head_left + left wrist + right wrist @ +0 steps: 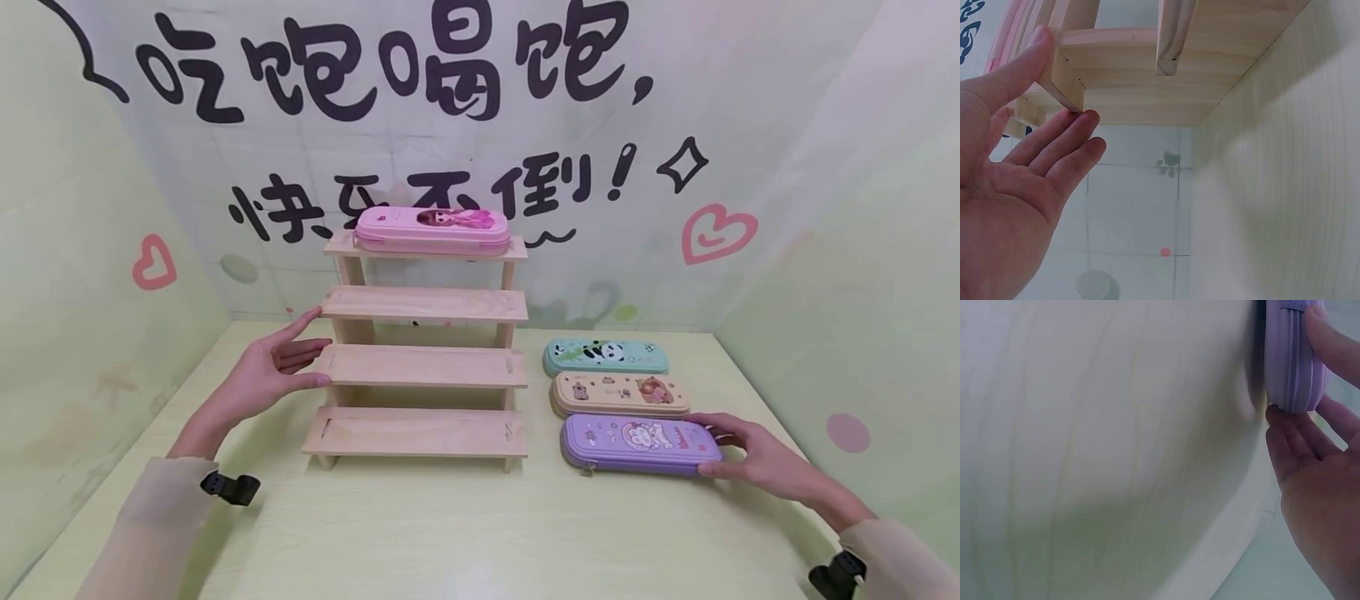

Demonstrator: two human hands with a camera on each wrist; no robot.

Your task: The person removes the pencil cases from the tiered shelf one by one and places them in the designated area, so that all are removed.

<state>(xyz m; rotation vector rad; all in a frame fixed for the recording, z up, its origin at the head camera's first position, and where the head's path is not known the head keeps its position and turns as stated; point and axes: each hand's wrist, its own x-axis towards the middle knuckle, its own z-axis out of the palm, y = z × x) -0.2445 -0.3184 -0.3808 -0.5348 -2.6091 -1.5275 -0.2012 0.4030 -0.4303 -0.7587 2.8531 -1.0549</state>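
Note:
A stepped wooden shelf rack (420, 433) stands on the table, a pink pencil case (390, 229) lying on its top board. My left hand (258, 375) holds the rack's left side: in the left wrist view, the end of a board (1063, 81) sits between thumb and fingertips. The index finger reaches up to the board above. At the right, my right hand (757, 454) grips the right end of a purple pencil case (637, 446), thumb in front and fingers behind. In the right wrist view the case's zipped end (1297, 362) shows between thumb and fingers.
Behind the purple case lie a beige pencil case (618, 394) and a green panda pencil case (607, 357), in a row right of the rack. Printed cloth walls (847, 275) enclose the pale table (420, 533) at the back and both sides.

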